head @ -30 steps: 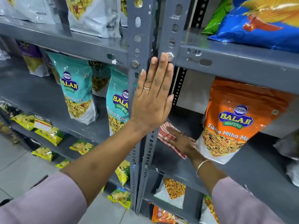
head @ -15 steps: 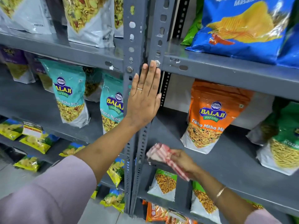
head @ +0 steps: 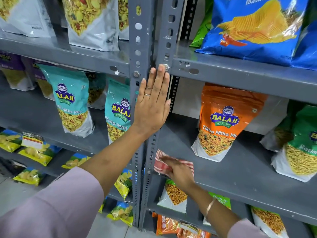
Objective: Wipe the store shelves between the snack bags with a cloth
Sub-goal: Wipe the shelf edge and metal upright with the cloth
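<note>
My right hand (head: 178,171) presses a red-and-white striped cloth (head: 161,164) flat on the grey middle shelf (head: 240,170), near its front left corner beside the upright post. The hand is blurred with motion. An orange snack bag (head: 221,121) stands upright on this shelf to the right of the cloth, apart from it. My left hand (head: 153,103) lies flat with fingers together against the grey perforated uprights (head: 145,40), holding nothing.
A green-and-white bag (head: 298,145) stands at the shelf's right end. Teal bags (head: 72,102) stand on the left rack's middle shelf. A blue chips bag (head: 253,28) lies on the upper right shelf. White bags sit upper left, yellow packets and more bags below.
My right hand pulled the cloth from deep beside the orange bag to the shelf's front edge, then set it flat on the shelf near the post. The left hand stays on the uprights.
</note>
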`<state>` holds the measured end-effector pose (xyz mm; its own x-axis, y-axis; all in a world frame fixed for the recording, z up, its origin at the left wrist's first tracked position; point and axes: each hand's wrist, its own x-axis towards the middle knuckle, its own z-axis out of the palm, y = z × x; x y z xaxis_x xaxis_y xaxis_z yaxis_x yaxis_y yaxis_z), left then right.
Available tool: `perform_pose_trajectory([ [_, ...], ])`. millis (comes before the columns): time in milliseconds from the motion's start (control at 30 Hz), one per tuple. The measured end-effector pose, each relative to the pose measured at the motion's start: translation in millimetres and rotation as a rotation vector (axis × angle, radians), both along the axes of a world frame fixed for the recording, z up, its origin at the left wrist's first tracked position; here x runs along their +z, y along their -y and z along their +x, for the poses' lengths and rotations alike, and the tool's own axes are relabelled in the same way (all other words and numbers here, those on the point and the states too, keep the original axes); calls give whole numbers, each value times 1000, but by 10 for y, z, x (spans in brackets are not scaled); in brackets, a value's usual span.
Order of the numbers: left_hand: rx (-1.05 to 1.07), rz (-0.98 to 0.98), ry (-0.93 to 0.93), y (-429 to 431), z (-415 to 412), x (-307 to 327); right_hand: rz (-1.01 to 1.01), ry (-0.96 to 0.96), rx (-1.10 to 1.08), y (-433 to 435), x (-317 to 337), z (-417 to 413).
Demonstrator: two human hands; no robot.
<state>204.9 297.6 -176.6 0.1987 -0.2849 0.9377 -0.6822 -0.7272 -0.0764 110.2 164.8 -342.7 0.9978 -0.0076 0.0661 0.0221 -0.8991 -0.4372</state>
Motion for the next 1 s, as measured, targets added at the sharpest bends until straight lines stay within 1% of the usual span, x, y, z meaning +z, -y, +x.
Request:
perform_pose_trajectory([
  [67, 3, 3, -12, -8, -7, 24, 5, 3, 9, 34, 24, -177],
  [100, 2, 2, -17, -7, -13, 24, 35, -40, 13, 81, 63, -224],
  [167, -5, -6, -16, 5, -14, 5, 168, -112, -3, 209, 148, -204],
  [233, -6, -5, -16, 12, -7, 4, 239, -52, -110, 329, 240, -60],
  [300, -2, -4, -19, 6, -5, 8, 186, 35, -266, 410, 252, 109],
  [333, 1, -4, -18, 5, -7, 10, 134, 26, -321, 416, 211, 167],
  [367, 1, -5, -17, 5, -9, 10, 56, -22, -342, 373, 154, 191],
  [433, -7, -7, -15, 6, -7, 5, -110, -74, -314, 180, 8, 185],
  [467, -10, -7, -17, 5, -8, 3, -142, -54, -283, 73, -51, 162],
  [533, -7, -6, -24, 2, -10, 12, -138, -17, -198, -66, -66, 140],
  [600, -12, -6, -32, 1, -7, 14, -182, -58, -114, -42, -6, 232],
  [667, -6, -4, -29, 5, 3, 1, -202, -100, -103, 98, 60, 378],
  [700, 3, -4, -25, 6, 4, 2, -158, -114, -149, 169, 76, 455],
  [800, 2, -1, -14, 10, 10, -10, 68, -119, -358, 204, 76, 718],
  [867, -9, -9, -10, 17, -8, -10, 217, -176, -452, 173, 58, 907],
  [900, -15, -11, -9, 21, -29, -11, 246, -213, -451, 144, 56, 945],
  [933, -10, -9, -4, 18, -60, -7, 232, -233, -392, 195, -50, 1040],
  [967, -14, -14, 4, 17, -83, -12, 178, -262, -329, 299, -179, 1133],
  [1000, -22, -15, 10, 20, -111, 6, 140, -299, -318, 454, -322, 1251],
])
